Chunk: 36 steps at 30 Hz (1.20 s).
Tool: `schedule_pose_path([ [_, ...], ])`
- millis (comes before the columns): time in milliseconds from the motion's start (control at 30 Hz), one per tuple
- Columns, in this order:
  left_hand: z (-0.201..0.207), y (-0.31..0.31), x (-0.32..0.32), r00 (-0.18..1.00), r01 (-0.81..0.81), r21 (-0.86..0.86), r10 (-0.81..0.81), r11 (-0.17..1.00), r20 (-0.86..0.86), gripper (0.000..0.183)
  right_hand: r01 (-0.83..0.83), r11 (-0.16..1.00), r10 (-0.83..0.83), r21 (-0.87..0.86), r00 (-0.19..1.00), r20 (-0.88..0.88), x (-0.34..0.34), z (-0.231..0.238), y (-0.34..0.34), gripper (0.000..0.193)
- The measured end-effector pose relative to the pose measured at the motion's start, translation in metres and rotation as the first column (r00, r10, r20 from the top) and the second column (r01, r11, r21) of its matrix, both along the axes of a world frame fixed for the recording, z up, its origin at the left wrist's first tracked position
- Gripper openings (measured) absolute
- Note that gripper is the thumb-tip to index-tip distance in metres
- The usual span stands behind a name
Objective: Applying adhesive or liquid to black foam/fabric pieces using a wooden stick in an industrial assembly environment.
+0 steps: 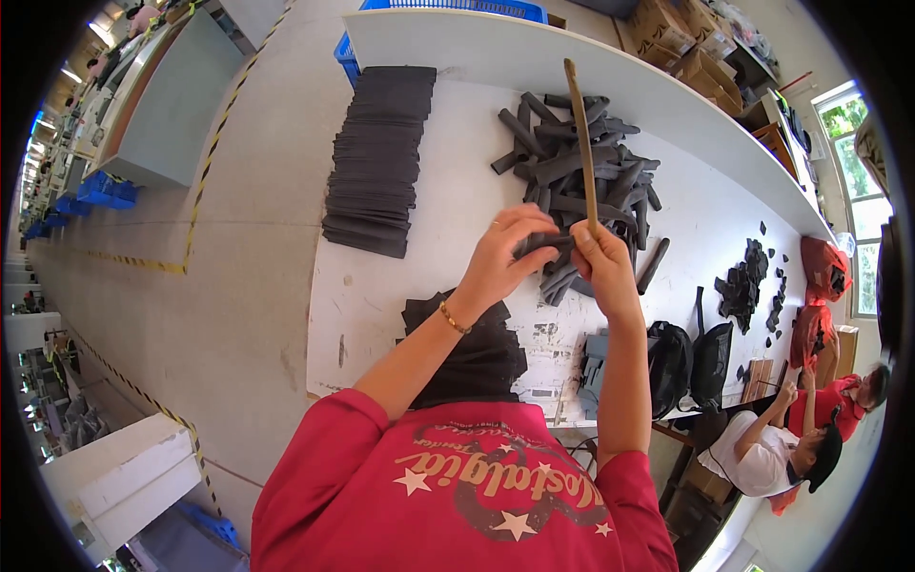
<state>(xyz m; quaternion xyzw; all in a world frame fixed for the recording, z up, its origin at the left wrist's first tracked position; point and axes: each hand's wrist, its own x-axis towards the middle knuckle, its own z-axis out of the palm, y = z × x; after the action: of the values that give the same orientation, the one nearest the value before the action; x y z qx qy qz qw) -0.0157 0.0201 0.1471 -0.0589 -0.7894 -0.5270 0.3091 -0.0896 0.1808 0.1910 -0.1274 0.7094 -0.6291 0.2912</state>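
Observation:
My right hand (605,267) is closed round a long, flat wooden stick (583,143) that points away from me. Between my hands is a dark grey fabric tube (545,245), which the right fingers also touch. My left hand (510,250) curls its thumb and fingers about that tube; part of it is hidden by the fingers. Just beyond both hands lies a loose heap of similar dark rolled tubes (562,172). Flat dark fabric pieces (467,357) are stacked close to my body, partly under my left forearm.
A long overlapping row of flat dark pieces (381,157) lies at the table's left. A raised white board (457,38) edges the far side. To the right are black bags (669,367), small dark scraps (745,281) and two people, one in a white shirt (753,458).

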Motion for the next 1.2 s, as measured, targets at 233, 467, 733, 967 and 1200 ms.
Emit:
schedule_pose_path([
  [233,-0.034,0.011,0.006,0.898,-0.034,0.842,-0.352,0.539,0.262,0.014,0.068,0.994,-0.082,-0.091,0.984,-0.157,0.029,-0.033,-0.013,0.015],
  [467,-0.053,0.010,0.012,0.914,-0.183,0.980,-0.353,0.074,0.197,0.018,0.179,0.980,-0.179,-0.086,0.984,0.009,0.040,-0.066,-0.019,0.011],
  [733,-0.089,-0.020,0.008,0.870,-0.397,0.674,0.022,0.624,0.493,0.025,0.330,0.939,-0.336,-0.092,0.832,-0.441,-0.034,-0.037,-0.026,0.031],
  [967,-0.161,-0.015,0.038,0.427,0.032,-0.294,0.253,0.955,0.868,0.021,0.313,0.944,-0.264,0.109,0.910,-0.320,-0.043,-0.072,0.020,0.032],
  [1200,-0.208,-0.010,0.028,0.539,-0.120,-0.395,0.394,0.911,0.744,0.016,0.098,0.889,0.154,0.448,0.857,-0.492,0.028,-0.125,0.083,0.016],
])
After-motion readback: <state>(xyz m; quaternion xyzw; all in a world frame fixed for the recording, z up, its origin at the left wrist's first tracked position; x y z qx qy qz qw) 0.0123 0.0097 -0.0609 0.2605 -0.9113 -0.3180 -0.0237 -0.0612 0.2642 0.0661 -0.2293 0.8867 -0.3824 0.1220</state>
